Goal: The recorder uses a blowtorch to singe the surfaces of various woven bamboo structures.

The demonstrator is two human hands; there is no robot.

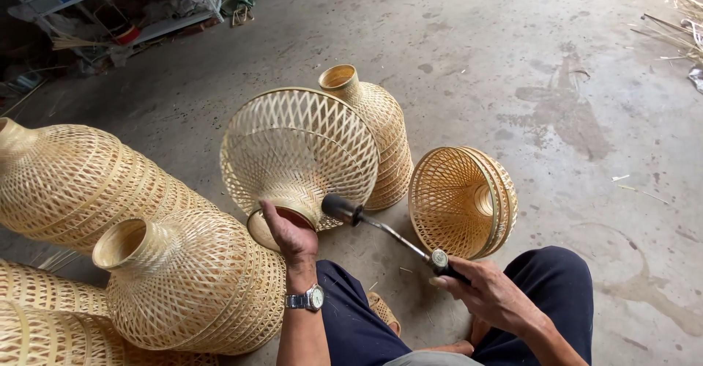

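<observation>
- The work takes place on a grey concrete floor (512,58), stained in patches and strewn with thin bamboo slivers, most thickly toward the upper right.
- A metal shelf rack (139,7) loaded with clutter stands at the top left edge of the room.
- The person sits low on the floor, the knees in dark blue trousers (542,293) spread apart at the bottom of the view.
- The left hand (291,234), a metal watch (306,300) on its wrist, has its fingers closed on the narrow neck rim of a woven bamboo lampshade (300,146).
- That lampshade is held off the floor between the knees and the other shades; its long axis tilts so that the neck points down toward the person and the wide bell mouth faces up and away.
- It is pale straw-coloured, woven in an open diamond lattice with a solid band at the neck.
- The right hand (487,289) has its fingers wrapped around the handle of a gas torch (388,234), whose dark nozzle points up-left and sits just beside the lampshade's neck.
- A tall bottle-shaped shade (381,131) stands upright behind the held one.
- A stack of cone shades (461,201) lies on its side to the right.
- More bottle-shaped shades (183,278) lie tipped over at the left.
</observation>
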